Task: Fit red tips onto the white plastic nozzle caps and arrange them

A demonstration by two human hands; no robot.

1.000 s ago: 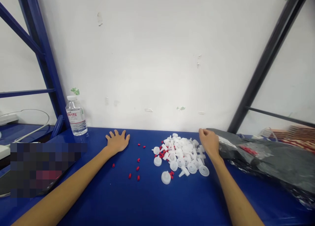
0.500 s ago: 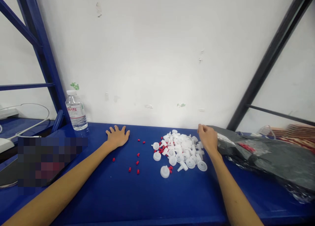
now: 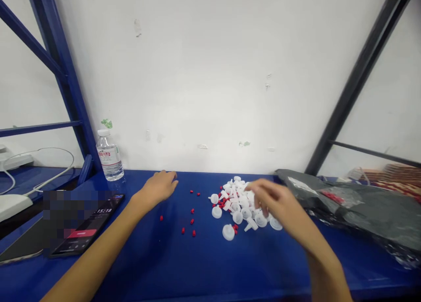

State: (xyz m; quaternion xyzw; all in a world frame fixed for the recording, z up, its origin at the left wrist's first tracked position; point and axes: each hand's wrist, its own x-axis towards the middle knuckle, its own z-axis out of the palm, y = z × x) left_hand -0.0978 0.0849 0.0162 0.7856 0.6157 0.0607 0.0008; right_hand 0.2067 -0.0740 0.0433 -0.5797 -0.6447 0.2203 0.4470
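A heap of white plastic pieces [image 3: 237, 201], some round and disc-like with a short spout, lies on the blue tabletop [image 3: 197, 267]. Small red caps [image 3: 224, 201] are mixed in at its left side. My right hand [image 3: 271, 201] hovers over the heap's right part, covering some pieces; its fingers are loosely bent, slightly blurred, with nothing seen in them. To the left, my left hand [image 3: 159, 187] is near the table's back edge, fingers half bent and thumb apart, holding nothing visible. Several loose red caps [image 3: 192, 222] are scattered between my left hand and the heap.
A water bottle [image 3: 110, 157] stands at the back left against the wall. A phone [image 3: 87, 232] with a lit screen lies at the left. On the right is a dark plastic bag [image 3: 371, 210] with red pieces visible on it. Metal frame posts [image 3: 358, 83] rise on both sides.
My right hand has moved left from beside the bag to over the white heap. My left hand's spread fingers have bent in. The view has shifted slightly.
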